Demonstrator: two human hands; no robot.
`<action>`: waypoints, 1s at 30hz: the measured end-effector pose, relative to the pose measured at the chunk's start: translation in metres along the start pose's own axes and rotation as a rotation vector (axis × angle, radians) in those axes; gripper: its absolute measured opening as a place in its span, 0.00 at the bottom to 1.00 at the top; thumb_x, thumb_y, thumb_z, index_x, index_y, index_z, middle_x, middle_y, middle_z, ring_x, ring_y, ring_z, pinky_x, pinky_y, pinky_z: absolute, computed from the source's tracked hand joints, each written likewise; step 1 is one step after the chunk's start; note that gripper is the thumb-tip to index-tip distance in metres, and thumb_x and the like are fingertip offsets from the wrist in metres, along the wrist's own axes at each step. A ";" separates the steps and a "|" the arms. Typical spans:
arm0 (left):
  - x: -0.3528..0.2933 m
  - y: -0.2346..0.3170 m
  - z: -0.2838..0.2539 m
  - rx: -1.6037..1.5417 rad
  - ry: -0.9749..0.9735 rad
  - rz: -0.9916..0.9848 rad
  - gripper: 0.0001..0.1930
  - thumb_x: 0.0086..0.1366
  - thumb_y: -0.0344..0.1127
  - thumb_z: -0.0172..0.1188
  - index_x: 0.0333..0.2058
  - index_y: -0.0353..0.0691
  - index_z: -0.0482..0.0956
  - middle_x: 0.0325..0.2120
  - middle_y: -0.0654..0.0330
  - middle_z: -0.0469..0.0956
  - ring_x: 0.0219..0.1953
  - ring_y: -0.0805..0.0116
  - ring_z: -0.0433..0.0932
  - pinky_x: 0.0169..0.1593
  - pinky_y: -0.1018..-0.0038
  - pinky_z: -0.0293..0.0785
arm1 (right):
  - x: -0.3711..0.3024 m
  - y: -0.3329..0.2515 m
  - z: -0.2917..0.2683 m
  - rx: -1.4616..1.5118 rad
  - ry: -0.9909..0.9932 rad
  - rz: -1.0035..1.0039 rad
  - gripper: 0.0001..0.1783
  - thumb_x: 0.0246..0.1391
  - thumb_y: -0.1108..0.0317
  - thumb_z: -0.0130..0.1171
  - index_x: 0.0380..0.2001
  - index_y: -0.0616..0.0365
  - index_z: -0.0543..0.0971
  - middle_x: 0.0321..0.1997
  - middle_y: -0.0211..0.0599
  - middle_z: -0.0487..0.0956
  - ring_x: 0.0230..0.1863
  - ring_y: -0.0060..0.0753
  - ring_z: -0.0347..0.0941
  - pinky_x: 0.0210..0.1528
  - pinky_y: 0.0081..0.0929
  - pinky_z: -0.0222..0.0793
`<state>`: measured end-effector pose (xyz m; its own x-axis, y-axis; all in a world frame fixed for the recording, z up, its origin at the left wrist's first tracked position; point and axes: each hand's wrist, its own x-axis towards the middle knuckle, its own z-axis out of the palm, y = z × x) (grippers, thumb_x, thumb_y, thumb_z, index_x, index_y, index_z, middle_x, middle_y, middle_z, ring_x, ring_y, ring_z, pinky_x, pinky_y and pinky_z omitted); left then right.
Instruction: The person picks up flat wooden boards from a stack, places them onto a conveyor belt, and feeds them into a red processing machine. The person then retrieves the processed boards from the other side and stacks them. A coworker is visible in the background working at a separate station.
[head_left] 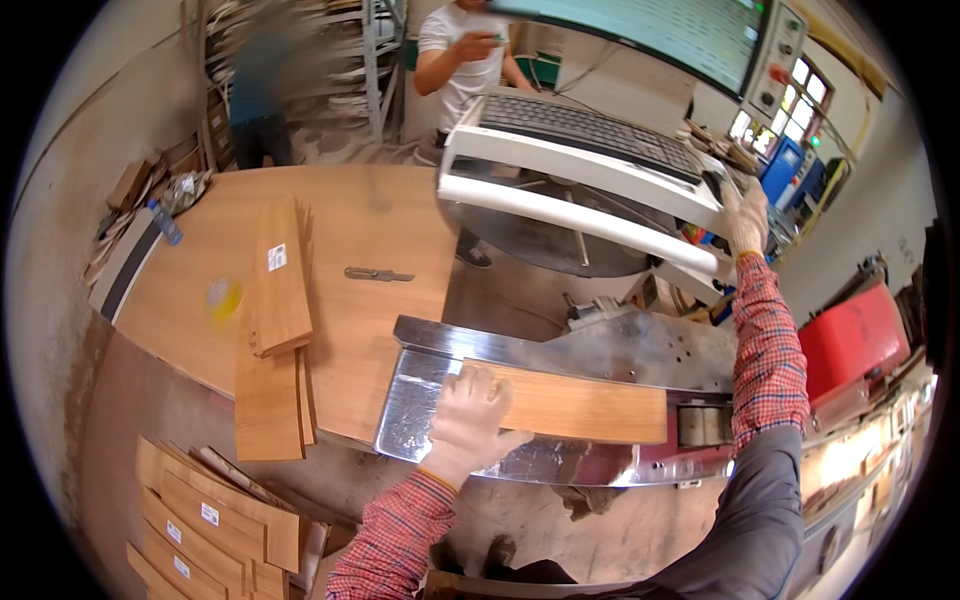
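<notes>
A wooden board (590, 404) lies lengthwise on the shiny metal machine table (400, 415), along the raised metal fence (450, 341). My gloved left hand (468, 418) is closed over the board's left end, fingers across the top and thumb at the near edge. My gloved right hand (745, 222) is at the right end of the white keyboard shelf (590, 170), fingers bent beside a small black object (713, 187). What those fingers hold is hidden. The black keyboard (595, 130) rests on the shelf, below a lit monitor (650, 35).
On the wood-topped table (380, 225) are stacked boards (280, 290), a utility knife (378, 274), a yellow tape roll (223, 298) and a plastic bottle (165, 222). Labelled panels (215, 515) stand at the lower left. Two people (465, 60) stand beyond. A red machine housing (853, 340) is at right.
</notes>
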<state>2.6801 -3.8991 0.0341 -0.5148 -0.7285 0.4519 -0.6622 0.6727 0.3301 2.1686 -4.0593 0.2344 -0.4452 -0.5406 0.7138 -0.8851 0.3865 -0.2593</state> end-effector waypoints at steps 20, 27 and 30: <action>0.000 -0.005 -0.002 -0.015 0.008 -0.027 0.37 0.49 0.58 0.76 0.50 0.36 0.79 0.51 0.45 0.74 0.58 0.43 0.72 0.59 0.47 0.70 | -0.038 -0.024 -0.017 -0.017 -0.044 -0.138 0.38 0.70 0.48 0.54 0.73 0.60 0.65 0.74 0.59 0.68 0.73 0.61 0.65 0.74 0.48 0.62; 0.008 0.007 0.009 -0.063 0.029 0.033 0.35 0.47 0.57 0.77 0.46 0.35 0.79 0.50 0.44 0.74 0.56 0.43 0.72 0.56 0.50 0.72 | -0.031 0.007 -0.034 -0.118 -0.036 -0.309 0.29 0.64 0.66 0.57 0.67 0.55 0.72 0.76 0.55 0.65 0.73 0.59 0.67 0.72 0.48 0.66; 0.004 -0.004 0.000 0.039 0.061 0.034 0.33 0.44 0.56 0.79 0.42 0.38 0.80 0.45 0.47 0.74 0.51 0.45 0.74 0.53 0.51 0.73 | -0.025 -0.049 -0.045 -0.291 0.036 -0.585 0.30 0.59 0.70 0.59 0.66 0.48 0.74 0.73 0.54 0.70 0.68 0.59 0.72 0.66 0.51 0.71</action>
<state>2.6807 -3.9044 0.0340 -0.5040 -0.6955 0.5121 -0.6665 0.6903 0.2815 2.2297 -4.0312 0.2582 0.1084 -0.6997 0.7062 -0.9045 0.2253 0.3621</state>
